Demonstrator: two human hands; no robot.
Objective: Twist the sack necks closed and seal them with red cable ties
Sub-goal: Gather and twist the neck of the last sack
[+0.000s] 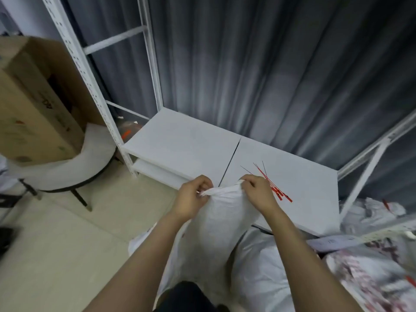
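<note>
At sack neck, left hand, right hand, fingers curled, pinching fabric

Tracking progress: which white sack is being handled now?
The upright white woven sack in the centre: left hand and right hand grip its neck. The other sacks lie untouched beside it.

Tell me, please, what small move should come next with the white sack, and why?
The left hand and right hand each pinch the top edge of the white sack, which spans between them untwisted; the red cable ties lie untouched on the shelf beyond the right hand. So probably: bring both hands together, gathering the mouth into one neck for twisting.
</note>
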